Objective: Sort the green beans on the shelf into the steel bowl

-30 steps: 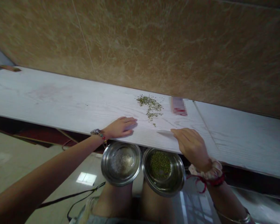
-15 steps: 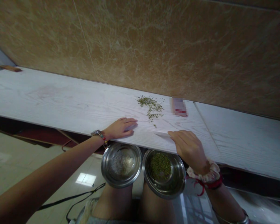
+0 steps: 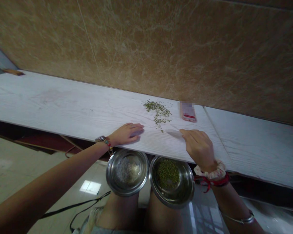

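Note:
Palm down on the white wood-grain counter point(image 3: 107, 110), my left hand point(image 3: 128, 133) lies flat with fingers stretched out, holding nothing. My right hand point(image 3: 197, 146) is closed in a pinch just above the counter, right of the scattered green mung beans point(image 3: 158, 112). A thin, pale grey shape extends left from its fingertips; whether it is a flat thing or a shadow I cannot make out. Below the counter edge, a steel bowl point(image 3: 191, 190) on the right holds many green beans. Another steel bowl point(image 3: 108, 177) on the left has clear, whitish contents.
A phone point(image 3: 189, 113) lies against the wall behind the right hand. The brown marbled wall point(image 3: 136, 48) borders the counter's back. Both bowls rest over my lap, close to the counter's front edge. A dark strap point(image 3: 75, 205) hangs at lower left.
My right hand has moved slightly up and right, farther onto the counter, along with the pale shape at its fingertips. The left hand, beans and bowls look unmoved.

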Tool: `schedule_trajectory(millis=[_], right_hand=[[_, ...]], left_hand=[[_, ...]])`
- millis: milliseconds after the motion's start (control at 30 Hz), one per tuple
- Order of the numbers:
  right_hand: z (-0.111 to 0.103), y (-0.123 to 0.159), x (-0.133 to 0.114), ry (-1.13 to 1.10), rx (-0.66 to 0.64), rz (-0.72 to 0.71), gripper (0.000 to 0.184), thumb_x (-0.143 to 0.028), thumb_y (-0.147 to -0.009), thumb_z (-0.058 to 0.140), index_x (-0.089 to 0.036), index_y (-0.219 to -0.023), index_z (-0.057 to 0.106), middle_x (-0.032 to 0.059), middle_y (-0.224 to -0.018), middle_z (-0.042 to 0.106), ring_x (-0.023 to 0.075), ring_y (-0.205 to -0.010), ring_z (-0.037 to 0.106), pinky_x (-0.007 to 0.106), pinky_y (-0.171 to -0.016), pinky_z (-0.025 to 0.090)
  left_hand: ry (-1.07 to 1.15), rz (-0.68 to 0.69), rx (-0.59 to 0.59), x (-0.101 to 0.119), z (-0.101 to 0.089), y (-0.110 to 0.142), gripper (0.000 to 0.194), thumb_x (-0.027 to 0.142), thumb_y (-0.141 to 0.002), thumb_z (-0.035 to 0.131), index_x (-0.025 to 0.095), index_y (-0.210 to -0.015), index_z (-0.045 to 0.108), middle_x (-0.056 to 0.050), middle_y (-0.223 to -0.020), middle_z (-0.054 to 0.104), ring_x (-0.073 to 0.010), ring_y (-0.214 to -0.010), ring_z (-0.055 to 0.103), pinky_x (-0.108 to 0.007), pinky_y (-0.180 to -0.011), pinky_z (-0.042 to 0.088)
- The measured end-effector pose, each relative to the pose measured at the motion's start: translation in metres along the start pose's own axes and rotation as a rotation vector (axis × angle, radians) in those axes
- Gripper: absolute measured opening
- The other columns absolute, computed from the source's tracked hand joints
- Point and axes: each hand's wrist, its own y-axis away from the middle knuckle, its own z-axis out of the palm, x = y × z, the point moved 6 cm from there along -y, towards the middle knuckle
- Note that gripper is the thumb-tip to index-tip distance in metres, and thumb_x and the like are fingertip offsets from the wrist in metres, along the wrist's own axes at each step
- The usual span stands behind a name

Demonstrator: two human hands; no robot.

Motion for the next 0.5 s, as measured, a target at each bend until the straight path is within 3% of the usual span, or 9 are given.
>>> schedule_trajectory(millis=[300, 500], right_hand=[[0.023, -0.019, 0.0, -0.086, -0.008, -0.01, 0.021, -0.007, -0.086, 0.048, -0.014, -0.097, 0.064, 0.0054, -0.081, 0.07, 0.0176, -0.075, 0.057, 0.031, -0.066, 0.039], [0.013, -0.01, -0.002, -0.124, -0.07, -0.013, 0.025, -0.005, -0.085, 0.045, -0.016, -0.098, 0.064, 0.0057, -0.082, 0.069, 0.0174, -0.075, 0.057, 0.032, -0.069, 0.039]], left_hand=[[0.008, 0.002, 0.005, -0.001, 0.0, 0.0, 0.035, 0.034, -0.091, 0.043, 0.02, -0.122, 0.05, -0.007, -0.136, 0.05, -0.0205, -0.12, 0.049, -0.036, -0.1, 0.037], [0.02, -0.009, -0.003, 0.0, 0.0, -0.001, 0.035, 0.034, -0.09, 0.042, 0.019, -0.121, 0.05, -0.008, -0.136, 0.05, -0.0214, -0.121, 0.049, -0.037, -0.101, 0.037]])
